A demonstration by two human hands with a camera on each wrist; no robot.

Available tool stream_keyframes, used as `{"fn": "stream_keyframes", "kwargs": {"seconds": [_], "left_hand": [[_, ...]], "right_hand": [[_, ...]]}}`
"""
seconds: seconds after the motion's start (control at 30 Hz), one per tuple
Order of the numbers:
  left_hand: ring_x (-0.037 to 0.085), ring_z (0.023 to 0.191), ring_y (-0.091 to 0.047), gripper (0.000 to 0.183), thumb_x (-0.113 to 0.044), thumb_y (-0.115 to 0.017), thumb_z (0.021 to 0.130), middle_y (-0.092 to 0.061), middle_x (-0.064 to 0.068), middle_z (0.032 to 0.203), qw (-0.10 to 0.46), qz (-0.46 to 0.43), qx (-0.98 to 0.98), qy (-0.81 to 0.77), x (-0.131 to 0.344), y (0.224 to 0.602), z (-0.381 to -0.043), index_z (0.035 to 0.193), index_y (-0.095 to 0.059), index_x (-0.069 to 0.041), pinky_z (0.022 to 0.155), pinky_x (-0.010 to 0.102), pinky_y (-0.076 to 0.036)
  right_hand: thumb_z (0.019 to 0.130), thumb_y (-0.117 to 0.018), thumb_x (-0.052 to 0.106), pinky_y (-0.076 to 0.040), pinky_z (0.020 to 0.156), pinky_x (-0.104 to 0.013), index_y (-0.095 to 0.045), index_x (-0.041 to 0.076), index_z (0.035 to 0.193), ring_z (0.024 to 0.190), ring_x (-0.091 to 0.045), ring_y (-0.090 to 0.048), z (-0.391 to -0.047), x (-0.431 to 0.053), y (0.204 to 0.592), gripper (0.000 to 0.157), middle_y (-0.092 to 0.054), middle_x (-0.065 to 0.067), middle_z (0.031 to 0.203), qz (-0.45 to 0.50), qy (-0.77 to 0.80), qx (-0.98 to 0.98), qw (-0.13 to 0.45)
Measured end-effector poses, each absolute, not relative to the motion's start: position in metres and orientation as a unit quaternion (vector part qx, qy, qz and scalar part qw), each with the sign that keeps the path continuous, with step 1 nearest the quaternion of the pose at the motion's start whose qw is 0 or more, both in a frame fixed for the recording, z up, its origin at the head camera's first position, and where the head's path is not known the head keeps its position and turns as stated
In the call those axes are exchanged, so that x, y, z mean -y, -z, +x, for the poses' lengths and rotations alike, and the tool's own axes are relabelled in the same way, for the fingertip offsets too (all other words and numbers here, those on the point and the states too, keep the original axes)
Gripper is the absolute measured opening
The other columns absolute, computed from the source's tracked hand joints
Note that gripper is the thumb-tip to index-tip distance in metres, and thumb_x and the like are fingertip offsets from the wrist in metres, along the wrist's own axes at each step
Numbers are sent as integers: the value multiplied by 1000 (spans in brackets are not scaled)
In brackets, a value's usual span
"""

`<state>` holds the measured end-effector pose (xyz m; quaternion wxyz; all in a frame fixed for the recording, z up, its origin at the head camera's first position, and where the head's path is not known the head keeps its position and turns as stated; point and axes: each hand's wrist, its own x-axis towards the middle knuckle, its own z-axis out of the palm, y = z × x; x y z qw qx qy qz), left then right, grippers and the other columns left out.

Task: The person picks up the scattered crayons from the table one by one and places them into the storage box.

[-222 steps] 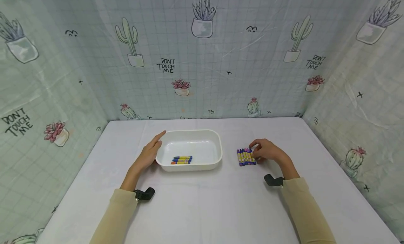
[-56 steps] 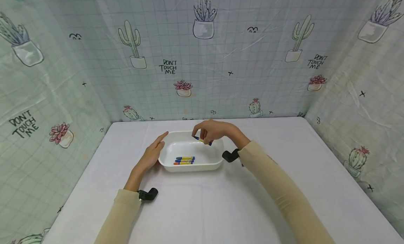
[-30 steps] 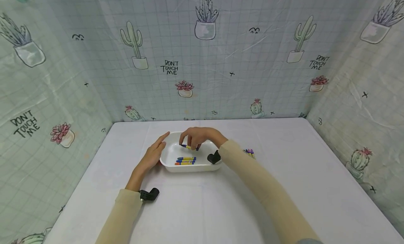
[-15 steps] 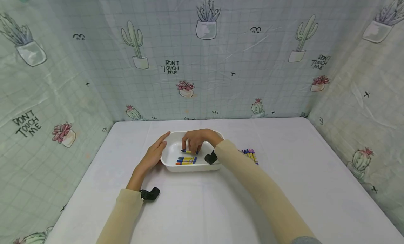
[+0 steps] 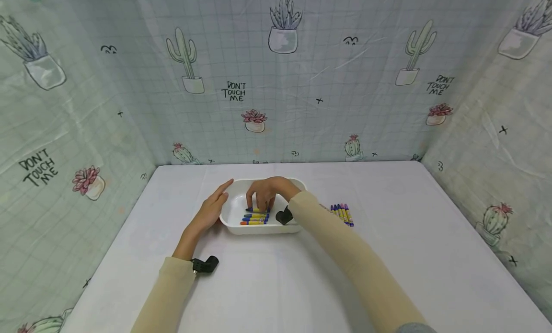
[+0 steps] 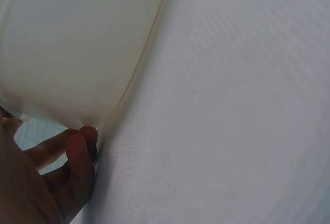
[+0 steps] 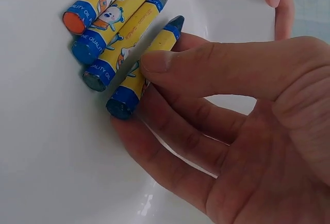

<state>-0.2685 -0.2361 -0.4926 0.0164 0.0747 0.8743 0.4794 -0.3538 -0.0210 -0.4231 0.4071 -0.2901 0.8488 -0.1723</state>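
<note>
A white tray (image 5: 264,229) holds a row of three oil pastels (image 7: 121,14) with yellow wrappers and blue bands: one orange, one blue, one dark grey-green. Inside the tray, my right hand (image 5: 264,194) pinches a dark blue-tipped oil pastel (image 7: 124,99) between thumb and fingers. It lies almost parallel to the row, a narrow gap from the dark grey-green one. My left hand (image 5: 209,210) rests against the tray's left end with fingers extended; in the left wrist view, fingertips (image 6: 77,147) touch the tray's outer wall.
Several more oil pastels (image 5: 343,213) lie side by side on the white table (image 5: 258,280), right of the tray and partly behind my right sleeve (image 5: 345,246). A cactus-print cloth (image 5: 319,127) stands behind the table and along both sides.
My right hand has gone from the pastels on the table to the tray with a dark pastel, then lowered it beside the row. My left hand has stayed at the tray's left end.
</note>
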Motion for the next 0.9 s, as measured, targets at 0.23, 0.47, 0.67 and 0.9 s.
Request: {"fn": "stream_keyframes", "kwargs": {"seconds": [0.23, 0.47, 0.67, 0.9], "left_hand": [[41, 156, -30, 51, -30, -30, 114, -28, 11, 171, 17, 78, -877, -474, 236, 494, -269, 165, -27, -31, 123, 67, -26], [40, 157, -29, 51, -32, -32, 114, -30, 9, 171, 20, 73, -877, -475, 236, 492, -268, 164, -28, -34, 124, 66, -24], [42, 156, -29, 51, -31, -30, 114, -28, 12, 171, 18, 77, -880, -469, 236, 491, -268, 165, -26, -32, 123, 67, -25], [41, 157, -29, 51, -33, -31, 114, -29, 10, 171, 23, 71, -878, -473, 236, 493, -266, 165, -27, -35, 123, 67, -25]], "right_hand": [[91, -68, -5, -62, 93, -37, -73, 15, 117, 101, -19, -65, -351, 22, 422, 33, -58, -6, 126, -285, 168, -849, 412], [91, -66, -8, -62, 94, -39, -73, 15, 119, 100, -18, -63, -351, 22, 421, 37, -62, -6, 121, -280, 171, -846, 420], [90, -67, -9, -60, 97, -43, -73, 13, 123, 102, -18, -64, -350, 20, 416, 40, -66, -8, 119, -274, 179, -843, 427], [91, -67, -7, -62, 94, -43, -70, 14, 129, 105, -20, -66, -348, 15, 410, 43, -69, -9, 117, -287, 183, -845, 413]]}}
